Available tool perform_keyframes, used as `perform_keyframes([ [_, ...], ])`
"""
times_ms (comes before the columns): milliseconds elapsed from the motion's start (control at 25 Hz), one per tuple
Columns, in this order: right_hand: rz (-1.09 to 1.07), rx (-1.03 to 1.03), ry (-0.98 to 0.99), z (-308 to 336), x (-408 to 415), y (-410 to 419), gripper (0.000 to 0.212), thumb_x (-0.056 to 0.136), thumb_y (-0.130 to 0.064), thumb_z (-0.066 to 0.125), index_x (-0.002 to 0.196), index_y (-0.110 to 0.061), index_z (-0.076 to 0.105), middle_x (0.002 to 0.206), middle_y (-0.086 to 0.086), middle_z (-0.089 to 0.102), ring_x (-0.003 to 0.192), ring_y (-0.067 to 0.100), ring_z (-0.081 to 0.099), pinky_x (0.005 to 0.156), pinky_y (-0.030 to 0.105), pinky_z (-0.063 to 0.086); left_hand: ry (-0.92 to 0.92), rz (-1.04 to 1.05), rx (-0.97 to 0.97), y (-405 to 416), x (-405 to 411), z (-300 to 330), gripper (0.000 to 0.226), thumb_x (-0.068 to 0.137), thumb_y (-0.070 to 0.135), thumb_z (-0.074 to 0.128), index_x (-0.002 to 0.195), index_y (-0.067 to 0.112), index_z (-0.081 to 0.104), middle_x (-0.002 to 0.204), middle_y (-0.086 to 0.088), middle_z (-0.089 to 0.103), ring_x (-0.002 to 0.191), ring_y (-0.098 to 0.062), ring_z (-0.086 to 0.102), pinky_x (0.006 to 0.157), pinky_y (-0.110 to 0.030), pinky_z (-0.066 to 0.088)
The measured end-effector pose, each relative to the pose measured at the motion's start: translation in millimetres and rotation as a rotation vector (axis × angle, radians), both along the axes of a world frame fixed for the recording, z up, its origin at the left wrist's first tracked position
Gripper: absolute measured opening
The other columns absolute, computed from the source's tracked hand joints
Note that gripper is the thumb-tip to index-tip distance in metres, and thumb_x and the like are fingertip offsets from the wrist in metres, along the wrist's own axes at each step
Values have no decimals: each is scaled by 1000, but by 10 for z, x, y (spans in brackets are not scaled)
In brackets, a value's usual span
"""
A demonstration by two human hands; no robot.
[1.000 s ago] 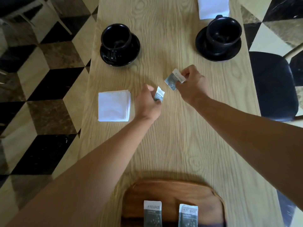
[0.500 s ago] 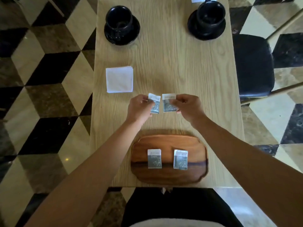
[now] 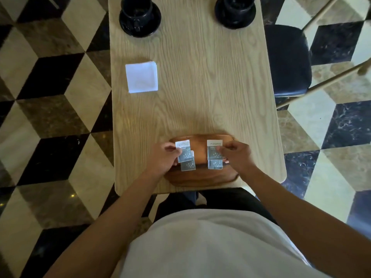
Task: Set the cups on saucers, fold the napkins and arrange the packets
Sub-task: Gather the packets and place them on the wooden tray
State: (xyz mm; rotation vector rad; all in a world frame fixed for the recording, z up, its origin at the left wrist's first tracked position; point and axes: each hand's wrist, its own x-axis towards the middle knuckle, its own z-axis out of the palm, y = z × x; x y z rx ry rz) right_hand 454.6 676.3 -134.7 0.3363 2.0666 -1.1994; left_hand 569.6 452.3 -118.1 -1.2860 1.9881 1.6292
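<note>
Packets [image 3: 184, 151] now held over wooden tray [image 3: 200, 177].

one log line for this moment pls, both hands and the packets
left hand pinching packet over tray | right hand pinching second packet | each overlaps a lower packet on tray

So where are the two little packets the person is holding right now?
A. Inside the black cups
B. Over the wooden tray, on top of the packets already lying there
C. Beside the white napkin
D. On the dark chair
B: the left hand and right hand each hold a packet over the wooden tray, overlapping another packet lying there.
</note>
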Motion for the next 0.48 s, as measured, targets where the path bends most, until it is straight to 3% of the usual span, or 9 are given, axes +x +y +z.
perform_keyframes([
  [80, 18, 61, 11, -50, 109, 103, 11, 80, -22, 86, 79, -21, 74, 86, 2, 78, 79, 24, 76, 63, 32, 60, -3, -32, 0, 73, 85, -52, 11, 89, 17, 74, 82, 24, 71, 81, 1, 76, 59, -10, 68, 58, -27, 59],
  [240, 83, 147, 59, -102, 222, 139, 15, 76, -33, 87, 74, -29, 73, 86, -6, 77, 84, 20, 74, 76, 38, 60, -10, -70, -46, 165, 172, -152, 12, 86, 21, 76, 79, 28, 70, 83, 5, 76, 67, -9, 67, 69, -35, 58],
  [480, 158, 258, 142, -55, 288, 83, 19, 81, -40, 81, 74, -34, 64, 76, -20, 67, 75, 3, 65, 61, 22, 49, -35, -94, -111, 229, 209, -203, 5, 88, 24, 74, 90, 21, 70, 90, 1, 76, 74, -19, 70, 72, -38, 59],
])
